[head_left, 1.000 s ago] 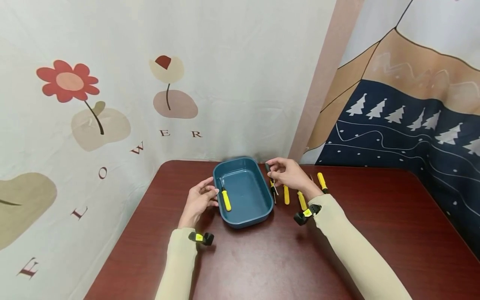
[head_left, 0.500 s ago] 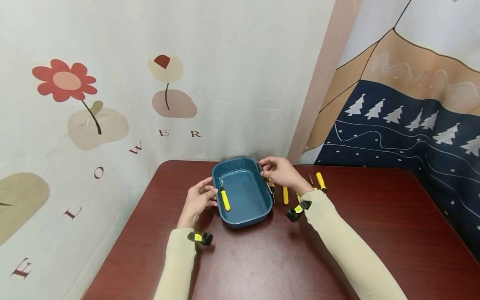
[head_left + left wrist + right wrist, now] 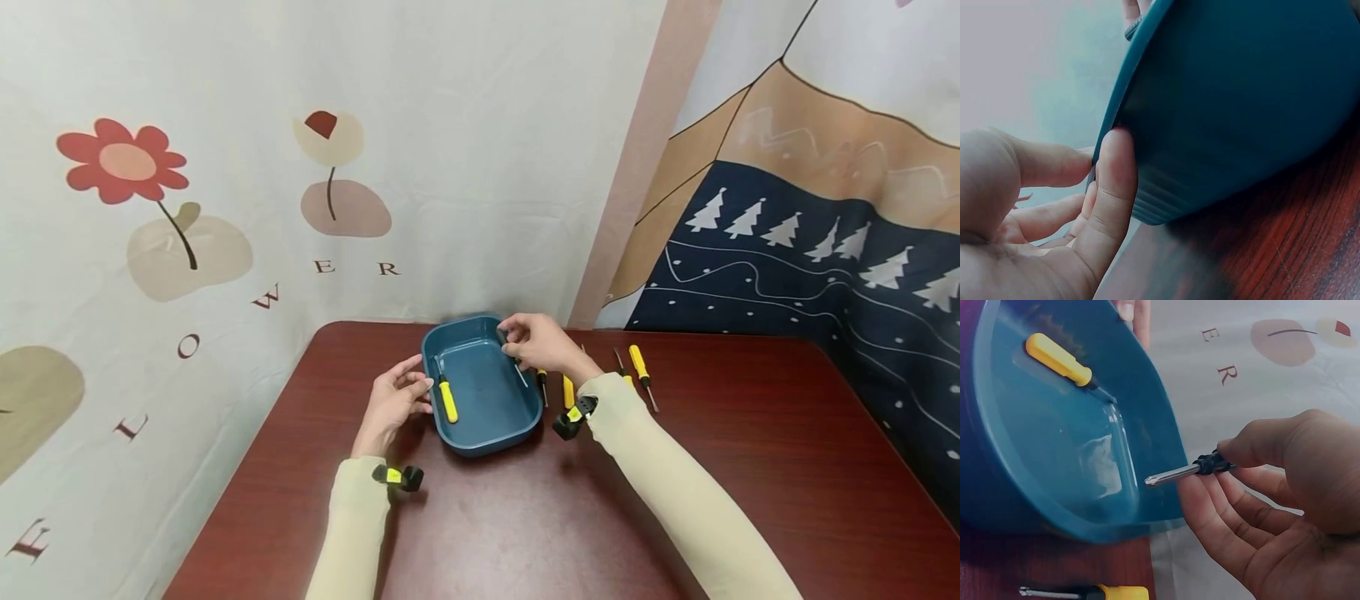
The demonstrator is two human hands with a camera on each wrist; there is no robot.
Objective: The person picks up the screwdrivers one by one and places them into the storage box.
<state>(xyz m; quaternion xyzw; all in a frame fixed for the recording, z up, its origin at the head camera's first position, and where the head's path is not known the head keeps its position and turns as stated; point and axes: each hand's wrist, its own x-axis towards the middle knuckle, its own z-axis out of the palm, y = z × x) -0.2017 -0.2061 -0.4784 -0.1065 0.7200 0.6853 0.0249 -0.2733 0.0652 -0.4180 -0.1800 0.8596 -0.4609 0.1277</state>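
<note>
Sleeves: your pale cream fabric cuffs [image 3: 347, 525] reach forward over the dark red wood-grain surface [image 3: 480, 521].
Left hand: your left hand [image 3: 393, 404] pinches the left rim of the deep blue rectangular container [image 3: 487, 447] between thumb and fingers.
Inside: a yellow-handled screwdriver [image 3: 447, 402] with a black collar lies along the container's left side.
Loose tools: to your right, more yellow-and-black screwdrivers [image 3: 639, 364] lie on the surface, some partly hidden by your arm.
Right hand: your right hand [image 3: 546, 343] grips a black-handled screwdriver with a silver cross-tipped shaft [image 3: 1194, 467], held at the container's far right side, tip over the inside.
Backdrop: a white cloth hanging [image 3: 465, 167] printed with flowers and letters.
</note>
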